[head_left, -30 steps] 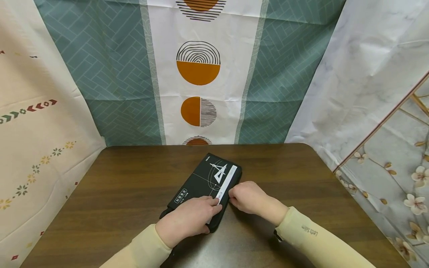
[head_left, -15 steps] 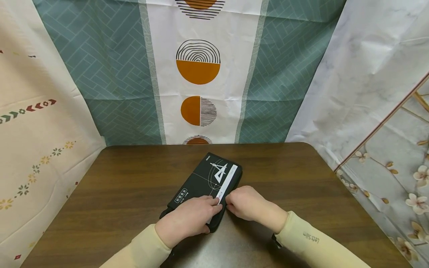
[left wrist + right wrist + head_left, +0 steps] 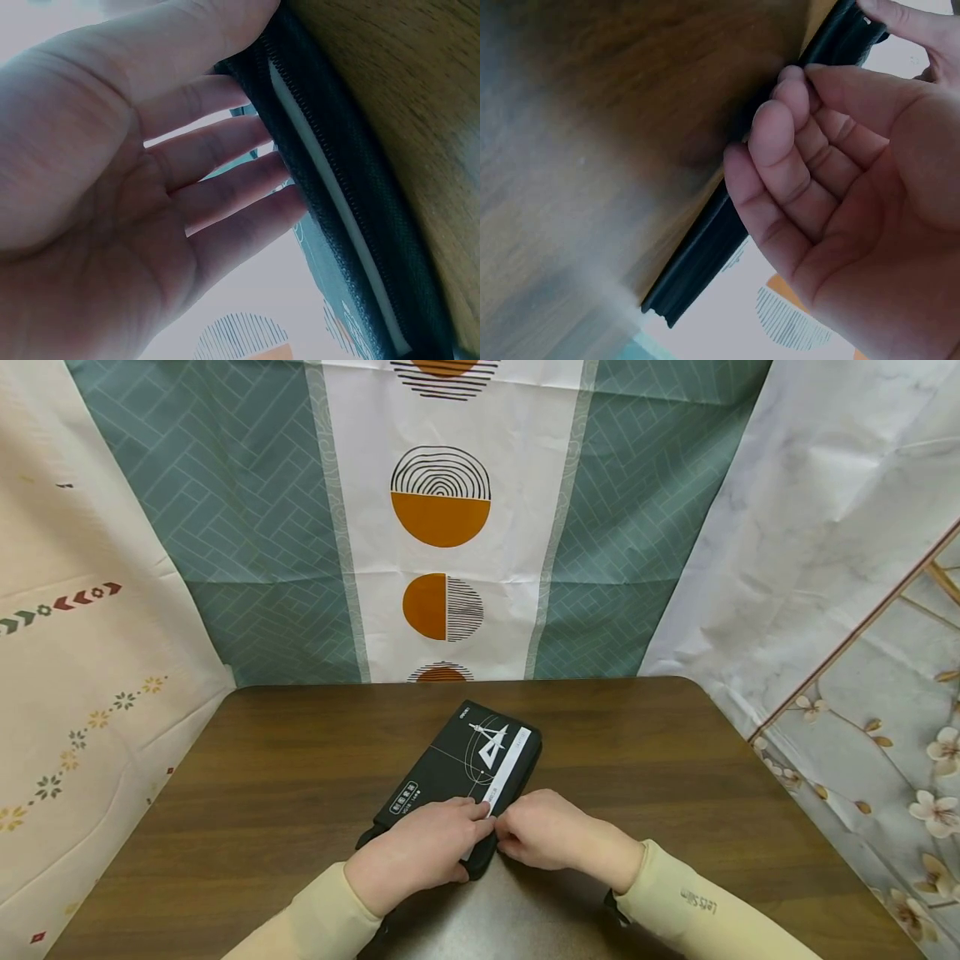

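Observation:
A flat black zipper case (image 3: 442, 760) lies slantwise on the table, with a white compass and triangle printed on its cover. My left hand (image 3: 423, 852) holds its near end, fingers on the cover and thumb against the end. Along the right edge, my right hand (image 3: 543, 831) has curled fingers, thumb and forefinger pinching at the zipper; the pull itself is hidden by them. In the left wrist view a pale strip (image 3: 337, 202) shows between the dark zipper edges (image 3: 390, 217). The right wrist view has the case's side (image 3: 697, 259) running behind the right fingers (image 3: 772, 135).
The brown wooden table (image 3: 637, 760) extends around the case on all sides. A patterned cloth (image 3: 442, 568) hangs at its back edge, with more cloth hanging at the left and right.
My right hand has slid along the case's right edge toward the near end, close to the left fingertips. The left hand and the case have stayed in place.

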A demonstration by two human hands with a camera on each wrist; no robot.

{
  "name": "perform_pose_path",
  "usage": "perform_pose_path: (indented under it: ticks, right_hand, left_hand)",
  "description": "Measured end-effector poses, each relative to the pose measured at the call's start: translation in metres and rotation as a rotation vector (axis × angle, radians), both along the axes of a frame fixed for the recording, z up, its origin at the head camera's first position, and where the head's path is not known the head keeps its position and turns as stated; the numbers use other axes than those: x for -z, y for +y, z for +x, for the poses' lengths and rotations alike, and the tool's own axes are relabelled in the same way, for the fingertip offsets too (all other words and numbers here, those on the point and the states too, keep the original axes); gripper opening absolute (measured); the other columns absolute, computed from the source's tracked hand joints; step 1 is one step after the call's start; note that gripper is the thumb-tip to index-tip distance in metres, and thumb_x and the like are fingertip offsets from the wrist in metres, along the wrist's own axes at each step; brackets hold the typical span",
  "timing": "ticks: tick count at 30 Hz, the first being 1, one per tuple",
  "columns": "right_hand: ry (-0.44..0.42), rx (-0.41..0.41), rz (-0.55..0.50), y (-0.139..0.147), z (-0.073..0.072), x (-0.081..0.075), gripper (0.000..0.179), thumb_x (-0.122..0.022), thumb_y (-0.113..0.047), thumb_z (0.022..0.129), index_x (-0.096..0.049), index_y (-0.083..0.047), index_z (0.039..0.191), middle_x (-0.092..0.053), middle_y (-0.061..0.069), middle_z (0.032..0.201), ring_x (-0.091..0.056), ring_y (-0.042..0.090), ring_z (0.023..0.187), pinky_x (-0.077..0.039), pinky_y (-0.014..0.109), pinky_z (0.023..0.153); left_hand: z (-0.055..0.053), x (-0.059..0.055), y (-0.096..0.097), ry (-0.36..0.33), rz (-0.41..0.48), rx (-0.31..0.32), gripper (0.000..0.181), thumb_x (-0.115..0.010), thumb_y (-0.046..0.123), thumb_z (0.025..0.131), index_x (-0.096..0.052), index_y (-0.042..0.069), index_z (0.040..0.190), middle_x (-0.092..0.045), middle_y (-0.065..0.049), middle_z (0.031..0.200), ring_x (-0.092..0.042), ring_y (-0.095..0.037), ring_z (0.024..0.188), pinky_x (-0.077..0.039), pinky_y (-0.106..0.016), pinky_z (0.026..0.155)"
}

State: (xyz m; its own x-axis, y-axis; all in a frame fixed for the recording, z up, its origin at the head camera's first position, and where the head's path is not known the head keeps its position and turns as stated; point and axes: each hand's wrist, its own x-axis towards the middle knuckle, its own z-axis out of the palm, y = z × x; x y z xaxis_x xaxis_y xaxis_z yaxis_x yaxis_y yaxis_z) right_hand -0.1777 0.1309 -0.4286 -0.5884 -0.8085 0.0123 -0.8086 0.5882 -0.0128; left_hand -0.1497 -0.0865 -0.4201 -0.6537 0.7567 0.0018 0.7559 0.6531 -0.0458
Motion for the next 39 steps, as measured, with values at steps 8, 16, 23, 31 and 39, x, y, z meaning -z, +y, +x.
perform_pose_path:
  ticks: [8,16,23,31,39]
  right_hand:
    - [-0.021,0.001,0.002,-0.002,0.004,-0.001,0.026,-0.086,-0.022,0.093,-0.070,-0.026,0.073,-0.059,-0.017,0.062,-0.054,0.003,0.060,-0.048,0.029,0.058]
    - [-0.027,0.004,-0.020,0.000,0.004,-0.002,0.025,-0.085,-0.022,0.092,-0.070,-0.027,0.073,-0.056,-0.018,0.062,-0.051,0.002,0.059,-0.046,0.028,0.056]
    - [-0.042,0.041,-0.034,0.011,-0.004,0.000,0.022,-0.083,-0.020,0.094,-0.073,-0.027,0.075,-0.054,-0.018,0.063,-0.049,0.003,0.059,-0.045,0.029,0.055]
    - [-0.033,0.092,-0.014,0.015,-0.014,0.000,0.028,-0.082,-0.019,0.095,-0.069,-0.025,0.071,-0.049,-0.016,0.062,-0.047,0.006,0.059,-0.042,0.030,0.055]
    - [-0.015,0.176,0.003,0.022,-0.029,-0.001,0.029,-0.081,-0.016,0.095,-0.066,-0.025,0.070,-0.051,-0.014,0.061,-0.047,0.009,0.059,-0.042,0.033,0.056]
  left_hand:
    - [0.000,0.000,0.001,-0.012,-0.009,-0.020,0.072,-0.103,0.032,0.078,-0.072,0.010,0.139,-0.071,-0.010,0.144,-0.067,-0.023,0.131,-0.057,-0.035,0.106]
    - [0.001,0.000,0.001,-0.008,0.005,-0.037,0.074,-0.103,0.036,0.079,-0.072,0.006,0.139,-0.070,-0.009,0.145,-0.066,-0.023,0.131,-0.057,-0.035,0.106]
    - [0.001,0.002,0.000,0.038,0.046,-0.043,0.076,-0.100,0.041,0.081,-0.070,0.001,0.138,-0.068,-0.012,0.144,-0.066,-0.026,0.131,-0.056,-0.036,0.108]
    - [-0.003,0.006,-0.003,0.004,0.102,-0.055,0.060,-0.102,0.034,0.078,-0.071,0.007,0.123,-0.065,-0.007,0.124,-0.065,-0.023,0.111,-0.061,-0.037,0.093]
    - [-0.002,0.004,-0.004,0.027,0.061,-0.050,0.062,-0.100,0.035,0.082,-0.072,0.009,0.130,-0.067,-0.008,0.135,-0.066,-0.024,0.125,-0.062,-0.038,0.096]
